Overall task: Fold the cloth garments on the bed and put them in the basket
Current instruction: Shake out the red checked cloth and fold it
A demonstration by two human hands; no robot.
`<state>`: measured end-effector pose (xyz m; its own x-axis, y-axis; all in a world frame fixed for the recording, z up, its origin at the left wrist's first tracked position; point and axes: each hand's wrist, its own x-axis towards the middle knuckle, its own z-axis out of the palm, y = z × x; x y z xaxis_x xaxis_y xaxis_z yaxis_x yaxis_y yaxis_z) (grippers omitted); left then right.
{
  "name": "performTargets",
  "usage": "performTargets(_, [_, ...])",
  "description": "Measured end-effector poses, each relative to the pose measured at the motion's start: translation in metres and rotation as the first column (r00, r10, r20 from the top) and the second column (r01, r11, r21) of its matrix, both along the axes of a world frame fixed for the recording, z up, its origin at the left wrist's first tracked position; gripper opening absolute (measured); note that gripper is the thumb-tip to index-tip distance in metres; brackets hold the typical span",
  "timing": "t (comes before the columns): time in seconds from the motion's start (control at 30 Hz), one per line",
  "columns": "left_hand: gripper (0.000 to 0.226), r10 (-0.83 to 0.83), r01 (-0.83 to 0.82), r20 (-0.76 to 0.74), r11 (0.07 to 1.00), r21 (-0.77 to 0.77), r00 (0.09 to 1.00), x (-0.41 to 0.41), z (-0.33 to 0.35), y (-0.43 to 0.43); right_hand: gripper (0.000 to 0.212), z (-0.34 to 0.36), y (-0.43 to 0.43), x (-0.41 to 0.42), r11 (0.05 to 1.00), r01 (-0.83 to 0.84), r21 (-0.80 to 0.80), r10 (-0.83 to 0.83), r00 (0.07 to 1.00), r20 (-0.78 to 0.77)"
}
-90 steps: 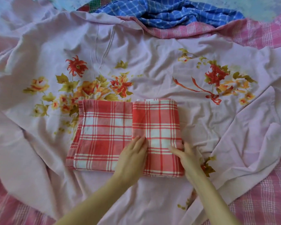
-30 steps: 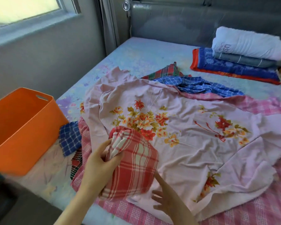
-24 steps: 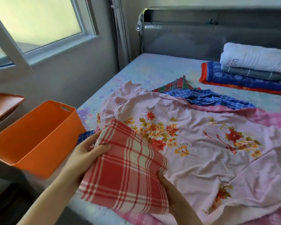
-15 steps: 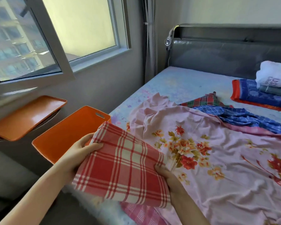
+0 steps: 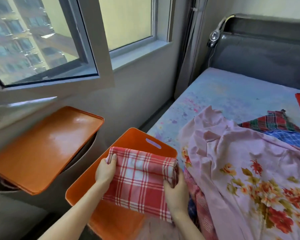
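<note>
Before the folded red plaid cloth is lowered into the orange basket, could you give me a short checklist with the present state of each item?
1. Red plaid cloth folded compactly: ok.
2. Left hand grips the cloth's left edge, thumb on top: ok.
3. Right hand holds the cloth's right side: ok.
4. Cloth is over the opening of the orange basket: ok.
5. Basket interior free of obstruction: cannot tell, the cloth hides most of it.
6. Orange lid is off and lies to the left, apart from the basket: ok.
</note>
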<state>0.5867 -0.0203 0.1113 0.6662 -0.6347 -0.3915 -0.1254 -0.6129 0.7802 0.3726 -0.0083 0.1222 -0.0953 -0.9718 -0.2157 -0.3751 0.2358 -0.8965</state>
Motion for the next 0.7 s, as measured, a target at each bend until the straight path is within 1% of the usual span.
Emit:
performTargets(0.07, [0.043,-0.100,0.093,0.131,0.994,0.059,0.986,0.016,-0.008,-0.027,0.061,-0.009,-0.015,0.026,0.999,0.043,0.029,-0.040,0.996,-0.081])
performTargets(0.23, [0.047,-0.329,0.304,0.267,0.944,0.130,0.906,0.043,-0.044,-0.077,0.064,-0.042,-0.053,0.073,0.994,0.084,0.076,-0.055,0.942,-0.330])
performTargets(0.33, [0.049,-0.436,0.413,0.360,0.900,0.143,0.825,0.045,-0.063,-0.094,0.064,-0.059,-0.066,0.088,0.980,0.092,0.175,-0.003,0.892,-0.453])
performTargets(0.43, [0.050,-0.572,0.550,0.414,0.815,0.184,0.708,0.038,-0.085,-0.109,0.067,-0.083,-0.070,0.099,0.959,0.114,0.259,0.038,0.855,-0.518])
performTargets(0.5, [0.053,-0.621,0.584,0.407,0.779,0.227,0.670,0.033,-0.100,-0.117,0.068,-0.097,-0.073,0.101,0.944,0.133,0.302,0.052,0.844,-0.534])
performTargets(0.57, [0.056,-0.628,0.572,0.377,0.778,0.261,0.681,0.033,-0.114,-0.123,0.068,-0.112,-0.080,0.100,0.936,0.140,0.323,0.068,0.828,-0.557])
performTargets(0.63, [0.059,-0.646,0.561,0.363,0.763,0.319,0.672,0.034,-0.128,-0.127,0.070,-0.130,-0.087,0.096,0.941,0.142,0.306,0.069,0.807,-0.587])
performTargets(0.67, [0.061,-0.660,0.561,0.367,0.751,0.350,0.655,0.033,-0.133,-0.126,0.073,-0.138,-0.088,0.094,0.948,0.125,0.294,0.090,0.778,-0.622])
performTargets(0.7, [0.064,-0.674,0.559,0.390,0.739,0.377,0.627,0.034,-0.134,-0.124,0.076,-0.144,-0.089,0.095,0.954,0.089,0.287,0.134,0.728,-0.672])
